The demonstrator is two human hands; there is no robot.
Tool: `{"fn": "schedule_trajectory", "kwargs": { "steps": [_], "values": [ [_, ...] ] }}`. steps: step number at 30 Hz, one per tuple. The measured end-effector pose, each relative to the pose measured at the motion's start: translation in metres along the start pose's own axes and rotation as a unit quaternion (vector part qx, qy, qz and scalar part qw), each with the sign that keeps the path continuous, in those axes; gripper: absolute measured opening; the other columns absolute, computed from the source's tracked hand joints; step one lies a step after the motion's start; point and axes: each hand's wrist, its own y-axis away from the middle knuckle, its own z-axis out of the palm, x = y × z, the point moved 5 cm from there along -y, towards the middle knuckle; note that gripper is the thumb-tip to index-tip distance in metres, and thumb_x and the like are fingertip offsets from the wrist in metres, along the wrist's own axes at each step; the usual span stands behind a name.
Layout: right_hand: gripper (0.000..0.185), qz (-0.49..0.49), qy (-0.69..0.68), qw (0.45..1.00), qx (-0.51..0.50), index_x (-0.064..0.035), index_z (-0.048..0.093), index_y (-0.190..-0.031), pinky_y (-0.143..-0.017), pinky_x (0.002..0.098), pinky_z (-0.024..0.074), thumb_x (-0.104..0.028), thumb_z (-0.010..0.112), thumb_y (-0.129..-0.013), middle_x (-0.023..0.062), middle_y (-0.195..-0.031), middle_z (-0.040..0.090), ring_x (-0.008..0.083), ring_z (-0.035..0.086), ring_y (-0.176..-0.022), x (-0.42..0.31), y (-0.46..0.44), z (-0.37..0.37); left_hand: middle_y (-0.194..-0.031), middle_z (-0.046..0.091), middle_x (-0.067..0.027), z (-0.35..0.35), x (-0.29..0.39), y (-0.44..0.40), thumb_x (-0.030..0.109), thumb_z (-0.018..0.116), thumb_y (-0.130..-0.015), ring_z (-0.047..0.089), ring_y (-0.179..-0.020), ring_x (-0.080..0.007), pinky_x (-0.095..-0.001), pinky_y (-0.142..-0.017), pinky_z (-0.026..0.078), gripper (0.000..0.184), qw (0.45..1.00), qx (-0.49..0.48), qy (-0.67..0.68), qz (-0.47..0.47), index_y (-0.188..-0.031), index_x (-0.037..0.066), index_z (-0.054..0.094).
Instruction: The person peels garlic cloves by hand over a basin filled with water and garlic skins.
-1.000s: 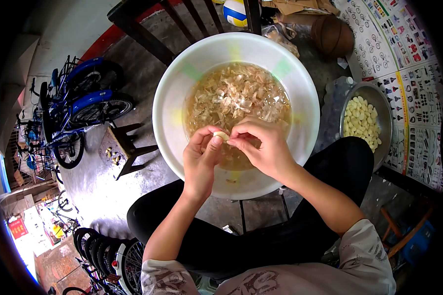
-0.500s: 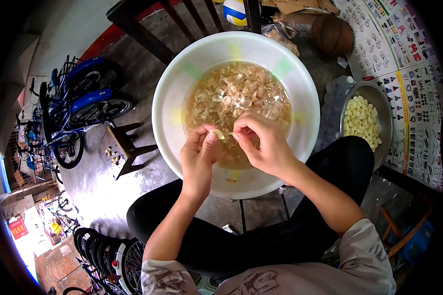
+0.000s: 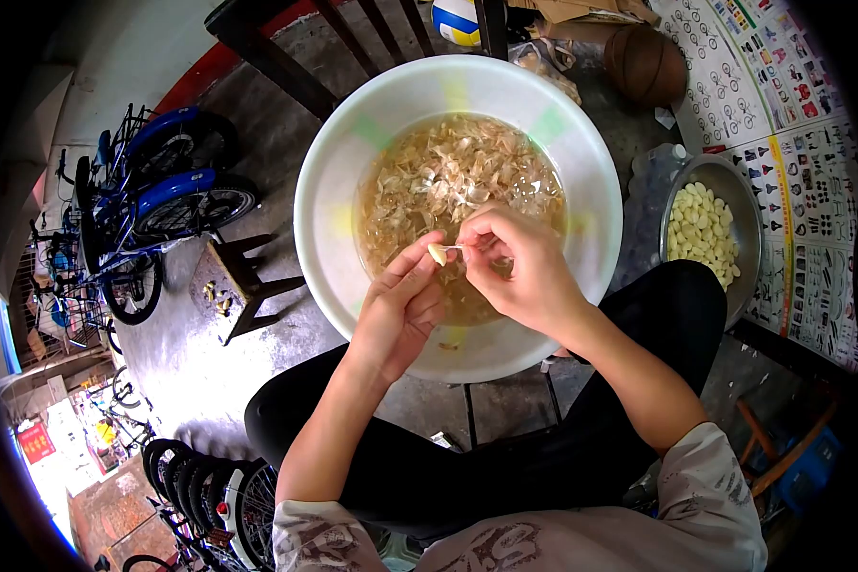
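A large white basin (image 3: 329,205) holds brownish water with many papery garlic skins (image 3: 462,167) floating in it. Over its near half, my left hand (image 3: 400,310) pinches a pale garlic clove (image 3: 438,255) between thumb and fingertips. My right hand (image 3: 520,267) is closed in a pinch just right of the clove, on a thin whitish strip of skin that reaches to the clove. At the right, a metal bowl (image 3: 751,224) contains a heap of peeled cloves (image 3: 701,229).
A dark wooden chair (image 3: 353,43) stands behind the basin. A small stool (image 3: 234,286) and blue bicycles (image 3: 176,205) are at the left. A brown ball (image 3: 645,65) lies at the upper right, near a printed sheet (image 3: 801,191).
The clove has turned upright and moved slightly up and right with my left hand, whose wrist has rotated. My right hand parted from the clove, then came back close to it.
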Motion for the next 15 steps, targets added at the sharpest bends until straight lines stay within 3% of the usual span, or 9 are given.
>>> {"fn": "schedule_trajectory", "kwargs": {
  "steps": [3, 5, 9, 11, 15],
  "values": [
    [0.016, -0.009, -0.012, 1.0, 0.006, 0.0004, 0.055, -0.091, -0.06, 0.0277, 0.0557, 0.008, 0.064, -0.08, 0.01, -0.085, 0.06, 0.0188, 0.065, -0.072, -0.0064, -0.0003, -0.004, -0.106, 0.061, -0.0007, -0.0009, -0.0001, -0.0009, 0.015, 0.045, -0.105, 0.031, -0.056, -0.0025, -0.0195, -0.052, 0.032, 0.034, 1.0, -0.019, 0.014, -0.003, -0.137, 0.004, 0.048],
    [0.015, 0.043, -0.033, 0.998, -0.017, 0.0029, 0.056, -0.093, -0.069, 0.0247, 0.0557, 0.012, 0.061, -0.082, 0.0082, -0.095, 0.062, 0.0138, 0.065, -0.084, -0.0042, 0.0014, -0.0035, -0.108, 0.062, -0.0027, 0.0034, -0.0009, 0.0009, 0.015, 0.046, -0.105, 0.031, -0.056, -0.003, -0.0193, -0.053, 0.032, 0.035, 0.999, -0.002, 0.041, -0.024, -0.138, 0.003, 0.048],
    [0.019, 0.019, -0.038, 0.999, -0.016, 0.0, 0.055, -0.091, -0.062, 0.0289, 0.0568, 0.009, 0.064, -0.078, 0.009, -0.084, 0.061, 0.0186, 0.067, -0.074, -0.0026, 0.0014, -0.004, -0.109, 0.064, -0.0047, 0.0007, -0.0038, -0.0013, 0.019, 0.049, -0.105, 0.033, -0.058, -0.003, -0.0191, -0.053, 0.033, 0.037, 0.997, -0.057, 0.034, -0.029, -0.138, 0.003, 0.05],
    [0.02, -0.031, 0.038, 0.998, -0.05, -0.0004, 0.054, -0.092, -0.063, 0.0301, 0.0568, 0.009, 0.064, -0.078, 0.0085, -0.084, 0.061, 0.0181, 0.066, -0.074, -0.0077, 0.0015, -0.0022, -0.102, 0.063, -0.0032, 0.0045, 0.0001, 0.0023, 0.018, 0.05, -0.104, 0.03, -0.055, -0.0018, -0.0187, -0.05, 0.029, 0.035, 0.993, 0.056, -0.101, -0.002, -0.132, -0.002, 0.054],
    [0.02, -0.034, 0.055, 0.996, -0.056, -0.0009, 0.054, -0.093, -0.064, 0.0307, 0.0565, 0.009, 0.063, -0.079, 0.0081, -0.083, 0.06, 0.0176, 0.066, -0.073, -0.0056, 0.0016, -0.0017, -0.098, 0.066, -0.0041, 0.0034, 0.0029, 0.0024, 0.015, 0.054, -0.102, 0.031, -0.055, -0.002, -0.019, -0.05, 0.029, 0.032, 0.985, 0.055, -0.164, -0.008, -0.128, -0.004, 0.058]
  ]
}}
